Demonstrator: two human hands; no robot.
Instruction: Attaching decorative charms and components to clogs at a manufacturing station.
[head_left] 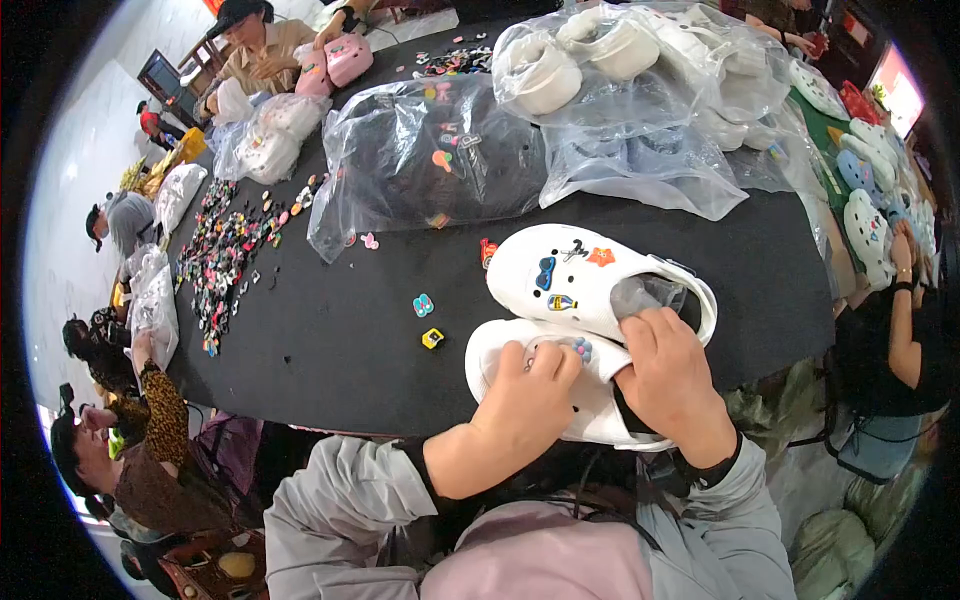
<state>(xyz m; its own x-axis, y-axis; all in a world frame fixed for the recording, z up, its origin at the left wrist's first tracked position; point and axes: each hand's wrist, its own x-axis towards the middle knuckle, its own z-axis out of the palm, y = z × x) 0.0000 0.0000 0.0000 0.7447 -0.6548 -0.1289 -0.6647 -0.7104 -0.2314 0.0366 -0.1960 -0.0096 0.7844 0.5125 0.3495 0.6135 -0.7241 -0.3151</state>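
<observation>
Black table [340, 340] carries bagged shoes [640, 90] and a spread of loose charms [225, 255]. 2 white clogs lie at its near edge. My right hand [672, 382] grips the near clog [590, 400] by its heel opening; my left hand [525, 395], fingers curled, presses a charm [581, 348] into its upper. Judged step: seating. Next calls for firm, square pressure.

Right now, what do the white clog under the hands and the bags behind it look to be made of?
The near white clog, under both hands, looks like moulded foam or soft rubber: matt, thick-walled, with punched holes. The clear bags look like thin plastic film: glossy, crinkled, see-through. The small charms on the far clog seem soft coloured plastic, though too small to be sure.
</observation>
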